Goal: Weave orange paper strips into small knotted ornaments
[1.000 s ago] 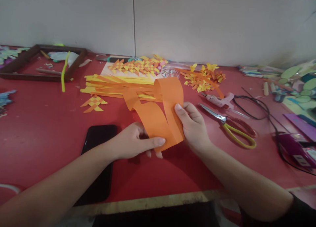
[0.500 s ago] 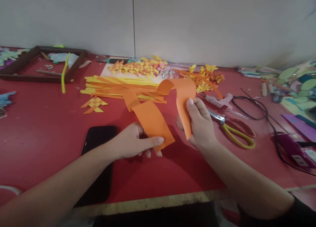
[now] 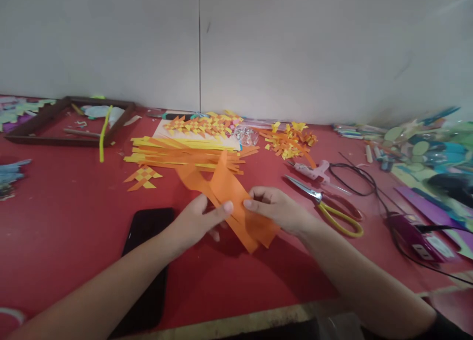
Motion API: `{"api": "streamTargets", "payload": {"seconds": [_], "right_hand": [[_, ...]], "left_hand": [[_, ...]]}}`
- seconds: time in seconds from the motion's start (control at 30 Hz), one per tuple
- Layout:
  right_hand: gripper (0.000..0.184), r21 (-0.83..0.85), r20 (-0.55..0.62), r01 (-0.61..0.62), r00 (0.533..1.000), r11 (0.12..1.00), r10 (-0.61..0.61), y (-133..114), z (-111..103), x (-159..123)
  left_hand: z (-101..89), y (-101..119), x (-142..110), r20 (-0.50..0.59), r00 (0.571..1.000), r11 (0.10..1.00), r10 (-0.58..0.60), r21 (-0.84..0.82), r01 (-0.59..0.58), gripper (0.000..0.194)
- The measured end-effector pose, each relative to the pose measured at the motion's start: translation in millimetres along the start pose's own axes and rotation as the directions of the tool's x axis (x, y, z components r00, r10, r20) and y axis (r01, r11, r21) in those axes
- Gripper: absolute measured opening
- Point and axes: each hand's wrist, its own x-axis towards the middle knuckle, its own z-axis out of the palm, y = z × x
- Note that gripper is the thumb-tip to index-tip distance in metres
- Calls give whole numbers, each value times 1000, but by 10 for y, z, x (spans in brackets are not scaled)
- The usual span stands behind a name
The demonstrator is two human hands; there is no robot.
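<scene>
- Fingers of the left hand [image 3: 197,220] pinch a wide orange paper strip [image 3: 238,219], thumb laid across its face, just right of a black rectangular smartphone [image 3: 151,224] on the red tabletop [image 3: 229,293].
- Fingers of the right hand [image 3: 279,209] pinch the orange paper on the side farther from the smartphone, thumb on top.
- Raised between the two hands, neither clearly nearer, the strip slants lengthwise from beyond the smartphone's far end toward the near edge, away from the device. Lengths overlap; whether one strip or two cannot be told.
- Beyond the smartphone: an orange-and-yellow checkered woven paper piece [image 3: 144,176], then a bundle of long yellow and orange paper strips [image 3: 177,153].
- Well right of the smartphone: steel-bladed scissors with red and yellow handles [image 3: 320,197].
</scene>
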Motion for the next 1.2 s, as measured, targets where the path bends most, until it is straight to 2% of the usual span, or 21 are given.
{"api": "streamTargets", "payload": {"seconds": [0.07,0.13,0.2,0.3,0.37,0.47,0.53,0.63,0.7,0.8,0.87,0.93,1.03,1.1,1.2], "right_hand": [[37,-117,70,-32,997,993,41,1,-103,-37],[37,-237,133,-51,988,970,84,10,-202,-79],[39,-308,111,-37,991,951,74,9,-306,-125],[43,-402,85,-80,989,912,124,-23,-470,-201],[43,-496,108,-108,977,861,185,-52,-579,-256],[42,-627,115,-84,973,774,199,-83,-716,-326],[40,-708,110,-66,973,703,203,-104,-779,-353],[35,-801,95,-16,984,598,154,-160,-829,-354],[31,-843,115,74,992,532,45,-195,-846,-340],[33,-883,187,205,979,422,-84,-193,-868,-329],[35,-909,191,224,974,353,-124,-154,-874,-336],[32,-930,161,206,973,303,-166,-117,-863,-351],[33,-940,112,168,974,296,-196,-124,-825,-378],[35,-931,57,116,982,346,-178,-169,-822,-395],[32,-898,-13,44,992,438,-128,-230,-926,-412]], "left_hand": [[13,49,36,-123,992,977,1,-211,-28,38],[14,109,72,-255,967,913,12,-392,-115,27],[-4,157,105,-358,934,851,14,-486,-199,21],[-59,180,145,-446,895,824,9,-503,-259,23],[-101,165,164,-496,868,832,23,-472,-292,29],[-141,127,176,-542,837,867,78,-378,-325,37],[-139,107,169,-564,811,903,155,-253,-348,40],[-105,83,126,-508,795,928,332,24,-373,47],[-82,60,86,-358,822,890,443,288,-354,57],[-79,4,49,-86,879,691,469,655,-304,77],[-94,-34,53,13,902,569,431,772,-283,82],[-111,-53,68,45,909,501,415,822,-269,76],[-118,-29,71,45,891,478,452,831,-284,55],[-109,10,54,22,878,523,479,796,-305,43],[-90,65,24,-79,889,677,451,679,-283,32]]}}
